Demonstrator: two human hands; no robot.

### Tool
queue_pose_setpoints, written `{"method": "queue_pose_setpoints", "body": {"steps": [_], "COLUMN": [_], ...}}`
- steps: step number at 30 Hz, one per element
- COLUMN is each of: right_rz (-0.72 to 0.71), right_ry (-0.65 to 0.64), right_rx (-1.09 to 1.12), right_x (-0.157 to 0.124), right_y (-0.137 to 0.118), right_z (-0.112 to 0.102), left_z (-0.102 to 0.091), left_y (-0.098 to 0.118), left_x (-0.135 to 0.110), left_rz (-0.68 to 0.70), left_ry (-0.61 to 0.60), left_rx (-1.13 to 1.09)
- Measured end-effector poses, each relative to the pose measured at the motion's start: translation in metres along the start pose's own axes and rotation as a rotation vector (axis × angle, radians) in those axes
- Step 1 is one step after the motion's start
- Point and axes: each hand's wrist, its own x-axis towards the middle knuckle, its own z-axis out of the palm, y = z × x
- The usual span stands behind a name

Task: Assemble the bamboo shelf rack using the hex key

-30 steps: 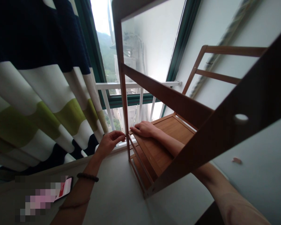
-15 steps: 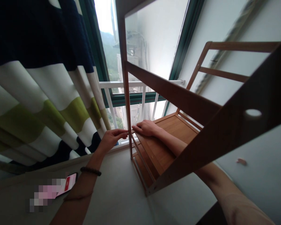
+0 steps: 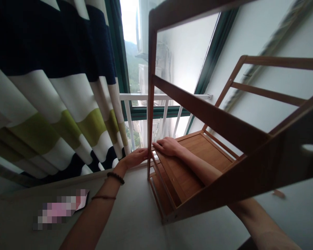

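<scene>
A brown wooden shelf rack point(image 3: 150, 114) stands in front of me, with slatted side frames and flat panels between them. My left hand point(image 3: 137, 158) is at the outer side of its far left post, fingers pressed together with the tips against the post. Whatever they pinch is too small or hidden. Across the rack reaches my right arm, and my right hand point(image 3: 168, 146) grips the far left corner of the upper shelf panel point(image 3: 195, 149), fingers curled at its edge beside the same post. A lower shelf point(image 3: 160, 191) shows beneath.
Striped curtains point(image 3: 54, 111) hang at the left. Behind the rack are a window and a white railing point(image 3: 135, 97). A phone point(image 3: 83, 201), partly blurred out, lies on the pale floor point(image 3: 130, 215) at left. A small light-brown piece point(image 3: 279, 193) lies at right.
My view has shifted, so rack and hands appear farther right. The left hand has turned slightly and its fingers now sit closer against the post. The right hand keeps its place on the panel.
</scene>
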Motion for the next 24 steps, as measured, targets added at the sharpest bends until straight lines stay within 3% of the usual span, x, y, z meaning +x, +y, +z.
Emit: {"method": "queue_pose_setpoints", "body": {"steps": [7,12,15,18,20,24], "right_rz": [-0.077,-0.149,-0.214,-0.209,-0.19,-0.197], "right_ry": [0.061,0.164,0.266,0.329,0.278,0.021], "right_rx": [0.018,0.093,0.158,0.218,0.225,0.248], "right_x": [0.0,0.001,-0.004,-0.02,-0.037,-0.08], "right_y": [-0.005,-0.002,0.013,0.035,0.051,0.076], "right_z": [0.001,0.0,-0.007,-0.018,-0.027,-0.035], "left_z": [-0.005,0.008,0.015,0.022,0.029,0.051], "left_y": [-0.02,-0.036,-0.039,-0.04,-0.038,-0.031], "left_x": [0.004,0.001,-0.004,-0.011,-0.018,-0.038], "left_rz": [0.047,0.157,0.186,0.173,0.159,0.193], "left_ry": [0.039,0.204,0.265,0.424,0.557,0.7], "left_rx": [-0.185,-0.237,-0.22,-0.11,0.024,0.219]}}
